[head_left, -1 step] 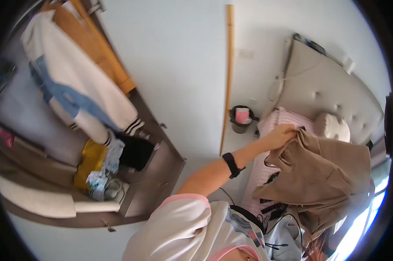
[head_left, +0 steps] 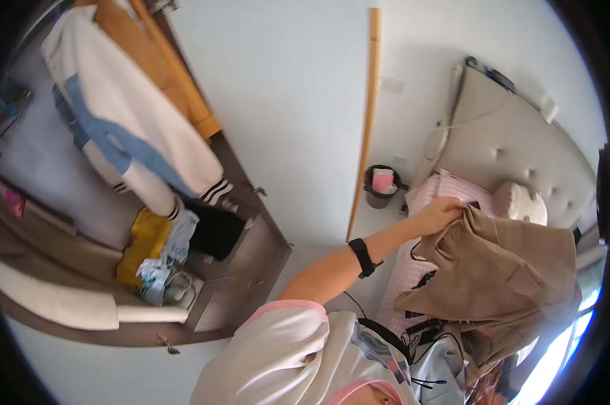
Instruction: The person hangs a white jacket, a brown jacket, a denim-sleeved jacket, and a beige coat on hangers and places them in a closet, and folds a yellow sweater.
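Observation:
My left hand reaches across to the right, its fingers closed on the upper edge of a brown garment. The cloth hangs spread out and folded over the bed's side, and I cannot tell what kind of garment it is. A black watch is on my left wrist. My right hand does not show; the brown cloth fills the area at the right where it could be hidden. Below the garment, grey cloth with dark cords lies close to my body.
At the left an open wardrobe holds a hanging cream and blue jacket, a tan garment, and yellow and black folded clothes. A bin stands beside the bed with its tufted headboard and cream pillow.
The view has turned slightly, so the wardrobe and door edge sit a little farther right. My left hand keeps its hold on the brown garment.

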A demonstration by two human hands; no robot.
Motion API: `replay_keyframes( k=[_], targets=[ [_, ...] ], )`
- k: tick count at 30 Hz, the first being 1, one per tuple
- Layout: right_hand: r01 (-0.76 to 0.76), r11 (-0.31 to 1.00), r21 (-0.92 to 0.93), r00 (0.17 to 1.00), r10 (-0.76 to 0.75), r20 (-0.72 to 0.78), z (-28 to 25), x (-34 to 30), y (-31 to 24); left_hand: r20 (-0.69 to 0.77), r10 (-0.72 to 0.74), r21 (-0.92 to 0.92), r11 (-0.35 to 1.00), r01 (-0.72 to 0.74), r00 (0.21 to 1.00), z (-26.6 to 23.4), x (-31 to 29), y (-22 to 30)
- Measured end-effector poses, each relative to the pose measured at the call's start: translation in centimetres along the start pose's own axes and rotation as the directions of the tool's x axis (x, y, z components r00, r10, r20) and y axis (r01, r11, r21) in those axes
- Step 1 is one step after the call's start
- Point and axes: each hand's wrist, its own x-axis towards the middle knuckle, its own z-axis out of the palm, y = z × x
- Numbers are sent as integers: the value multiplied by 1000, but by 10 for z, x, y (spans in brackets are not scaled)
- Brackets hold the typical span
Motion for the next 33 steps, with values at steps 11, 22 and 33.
replay_keyframes(
  k=[11, 22, 33],
  targets=[
    [133, 941, 312, 882, -256, 396, 135, 19, -71, -285, -132, -28, 991, 130, 949, -56, -75, 28],
    [11, 882, 470, 767, -310, 563, 217, 6, -121, -637, -175, 187, 909, 372, 750, -70, -173, 61],
    [379, 722, 579, 267, -685, 678, 286, 6, -240, -903, 52, 305, 777, 551, 426, -83, -263, 71]
  ],
)
